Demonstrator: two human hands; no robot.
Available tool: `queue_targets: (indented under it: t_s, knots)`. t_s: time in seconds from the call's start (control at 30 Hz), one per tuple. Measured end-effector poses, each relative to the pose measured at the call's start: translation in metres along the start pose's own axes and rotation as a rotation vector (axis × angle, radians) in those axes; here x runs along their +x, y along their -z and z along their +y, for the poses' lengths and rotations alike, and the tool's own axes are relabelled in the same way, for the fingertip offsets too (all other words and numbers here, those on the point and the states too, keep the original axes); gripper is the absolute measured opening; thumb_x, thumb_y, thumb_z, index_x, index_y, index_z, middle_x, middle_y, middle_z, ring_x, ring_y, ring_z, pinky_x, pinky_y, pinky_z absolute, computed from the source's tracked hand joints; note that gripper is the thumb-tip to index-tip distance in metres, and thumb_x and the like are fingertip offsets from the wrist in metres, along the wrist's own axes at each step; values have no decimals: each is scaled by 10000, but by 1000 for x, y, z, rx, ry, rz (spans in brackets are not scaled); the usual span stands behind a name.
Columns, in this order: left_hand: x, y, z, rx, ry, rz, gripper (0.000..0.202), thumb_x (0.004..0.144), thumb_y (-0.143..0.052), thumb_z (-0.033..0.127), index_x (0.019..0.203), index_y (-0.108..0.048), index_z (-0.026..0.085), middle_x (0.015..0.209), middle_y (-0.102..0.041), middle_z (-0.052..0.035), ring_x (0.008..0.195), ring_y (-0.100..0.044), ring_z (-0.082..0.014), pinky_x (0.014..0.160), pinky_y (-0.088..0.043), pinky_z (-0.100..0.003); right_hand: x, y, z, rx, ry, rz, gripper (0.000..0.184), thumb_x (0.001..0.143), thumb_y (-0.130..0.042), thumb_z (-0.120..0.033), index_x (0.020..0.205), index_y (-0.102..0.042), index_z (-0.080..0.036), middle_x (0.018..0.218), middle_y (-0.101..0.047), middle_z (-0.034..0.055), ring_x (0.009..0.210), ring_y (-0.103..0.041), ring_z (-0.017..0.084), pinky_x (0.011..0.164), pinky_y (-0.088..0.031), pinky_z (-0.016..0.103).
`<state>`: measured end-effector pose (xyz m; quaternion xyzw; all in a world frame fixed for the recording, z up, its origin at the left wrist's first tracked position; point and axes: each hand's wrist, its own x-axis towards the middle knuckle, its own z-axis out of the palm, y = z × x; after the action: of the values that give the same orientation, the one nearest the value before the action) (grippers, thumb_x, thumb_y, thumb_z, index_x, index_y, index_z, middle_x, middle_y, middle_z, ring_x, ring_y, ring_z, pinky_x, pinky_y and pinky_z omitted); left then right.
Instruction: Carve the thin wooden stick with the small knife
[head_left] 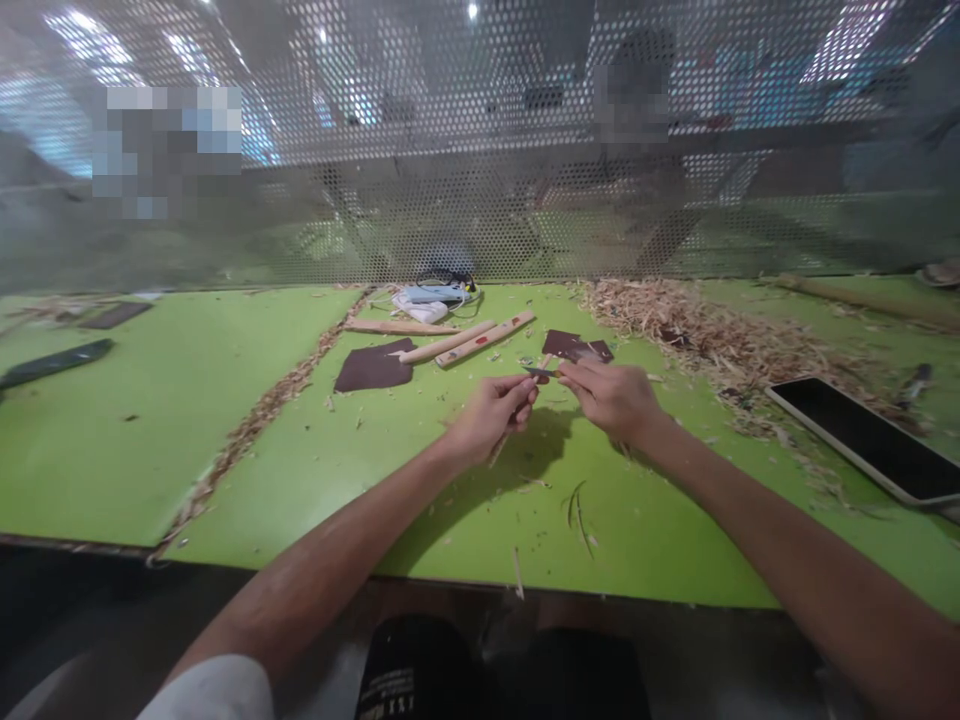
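Note:
My left hand (499, 408) is closed around a thin wooden stick (498, 450), whose lower end shows beneath the fingers. My right hand (611, 392) grips a small knife (538, 372); its dark blade points left and meets the stick near my left fingertips. The knife's handle is mostly hidden in the fingers. Just beyond the hands lie dark brown sandpaper pieces (577, 346). Further left are a larger sandpaper sheet (375, 368), a plain rounded wooden stick (454, 342) and a wooden strip with red marks (495, 334).
Wood shavings (720, 330) are heaped at the back right, near a phone (862, 435). A perforated metal screen (480, 200) stands behind the green table (300, 500). White devices with cables (431, 300) lie at the back. A shaving-filled seam (255, 425) runs across the left.

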<state>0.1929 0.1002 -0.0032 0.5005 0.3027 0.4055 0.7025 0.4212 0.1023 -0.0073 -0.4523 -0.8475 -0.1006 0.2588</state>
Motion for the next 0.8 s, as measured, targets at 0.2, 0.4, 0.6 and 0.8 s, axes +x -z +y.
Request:
queue_targets:
  t_s: [0.2, 0.4, 0.6, 0.8]
  knots:
    - [2, 0, 0, -68, 12, 16, 405, 822, -899, 454, 889, -728, 93, 647, -505, 61, 484, -359, -15, 436, -235, -154, 0, -1, 7, -21, -60, -41, 447, 1126, -434, -364, 1279, -831, -225, 1016, -833, 115, 613, -638, 187, 463, -371, 316]
    - [4, -2, -2, -135, 58, 58, 315, 860, -887, 359, 921, -750, 82, 703, -527, 43, 494, -338, -6, 444, -218, -158, 1, -3, 5, -13, -83, -65, 450, 1123, -438, -393, 1254, -842, -243, 1048, -839, 127, 626, -673, 192, 463, -411, 305]
    - [2, 5, -7, -119, 59, -1, 394, 836, -908, 428, 949, -757, 83, 715, -519, 44, 504, -337, -7, 451, -243, -169, -7, 7, 61, -31, -329, 7, 501, 1101, -363, -360, 1128, -862, -325, 929, -841, 46, 563, -668, 212, 451, -503, 362]
    - [4, 7, -3, -188, 69, 6, 295, 897, -856, 353, 960, -736, 90, 712, -510, 48, 489, -335, -10, 428, -228, -154, -13, 16, 83, 97, -398, 184, 358, 1030, -556, -415, 1122, -870, -268, 1064, -838, 119, 847, -787, 334, 711, -645, 503]
